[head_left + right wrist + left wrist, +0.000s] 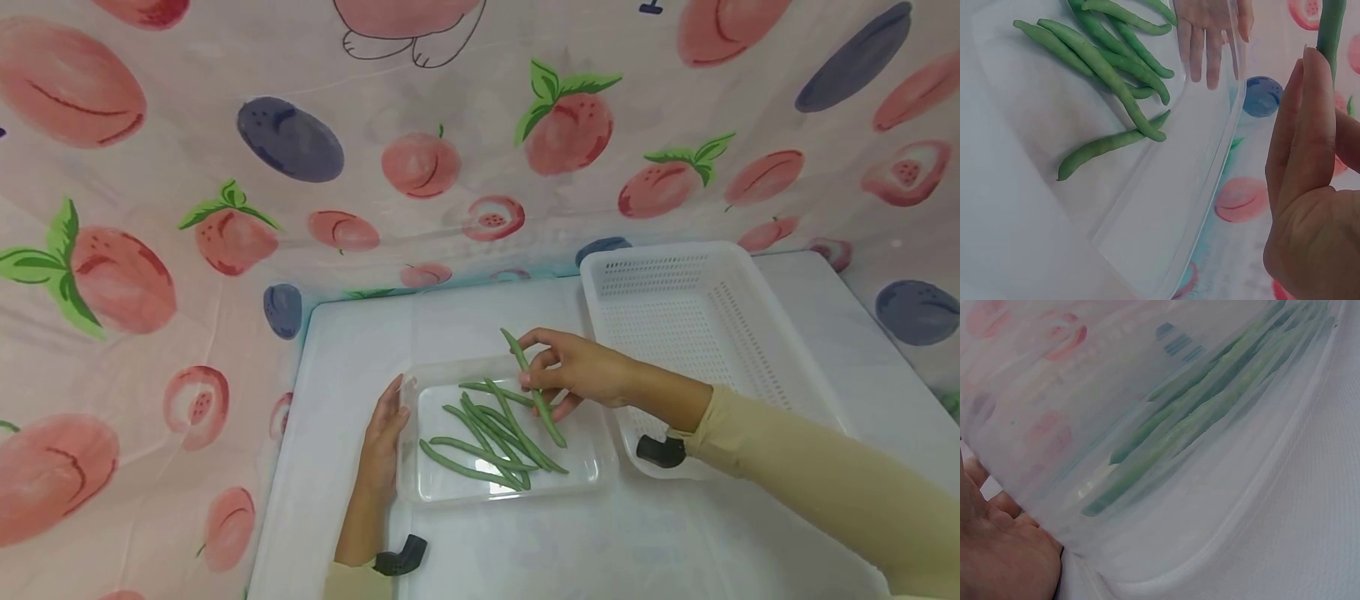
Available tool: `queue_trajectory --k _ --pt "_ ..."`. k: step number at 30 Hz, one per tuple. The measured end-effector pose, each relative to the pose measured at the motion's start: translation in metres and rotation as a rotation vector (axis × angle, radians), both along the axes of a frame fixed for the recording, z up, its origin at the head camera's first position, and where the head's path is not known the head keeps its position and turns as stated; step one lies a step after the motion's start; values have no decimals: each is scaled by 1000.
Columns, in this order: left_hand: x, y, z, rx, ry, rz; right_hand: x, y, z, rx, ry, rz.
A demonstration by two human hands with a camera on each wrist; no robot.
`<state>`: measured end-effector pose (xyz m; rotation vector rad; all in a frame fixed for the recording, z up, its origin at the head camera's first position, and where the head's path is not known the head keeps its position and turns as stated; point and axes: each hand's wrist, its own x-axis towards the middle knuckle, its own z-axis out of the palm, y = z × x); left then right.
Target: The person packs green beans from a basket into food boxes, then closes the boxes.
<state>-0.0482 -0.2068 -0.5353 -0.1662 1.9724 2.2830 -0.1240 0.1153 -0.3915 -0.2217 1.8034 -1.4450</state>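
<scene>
A clear plastic box (pixel 442 492) holds several green beans (pixel 480 467) lying loosely crossed on its bottom. My left hand (pixel 386 433) rests against the box's left wall. In the right wrist view, straight, spread left-hand fingers (pixel 1196 53) show through the clear plastic. The left wrist view has part of the left palm (pixel 1010 550) beside the wall, with beans blurred behind the plastic. Above the box's right part, my right hand (pixel 581 367) pinches one green bean (pixel 517 348) between thumb and fingers. That bean is tilted, its lower end over the box.
A white perforated basket (pixel 772 333) stands right of the box, under the right forearm. Both are on a white-covered table (pixel 345 333). A fruit-patterned cloth (pixel 450 100) hangs behind and at the sides. Black wrist mounts (pixel 401 556) sit at the cuffs.
</scene>
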Motion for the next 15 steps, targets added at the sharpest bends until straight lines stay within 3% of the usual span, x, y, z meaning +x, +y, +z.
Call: queue_trajectory --k 15 --pt "0 0 -1 -2 5 4 0 -2 -5 10 -5 0"
